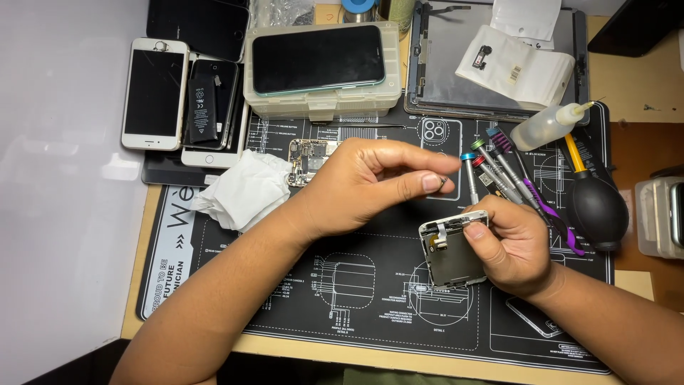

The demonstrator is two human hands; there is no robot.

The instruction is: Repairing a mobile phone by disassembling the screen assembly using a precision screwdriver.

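Right hand (516,249) closed around phone frame (453,251), thin, fragile, gripping edges; left hand (370,182) above it pinches tiny screw (443,181), slippery, easily dropped.

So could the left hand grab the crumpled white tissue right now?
Probably not yet. The left hand is pinching a tiny part between thumb and finger, so it is busy. The tissue lies uncovered on the mat beside that wrist, with nothing blocking it.
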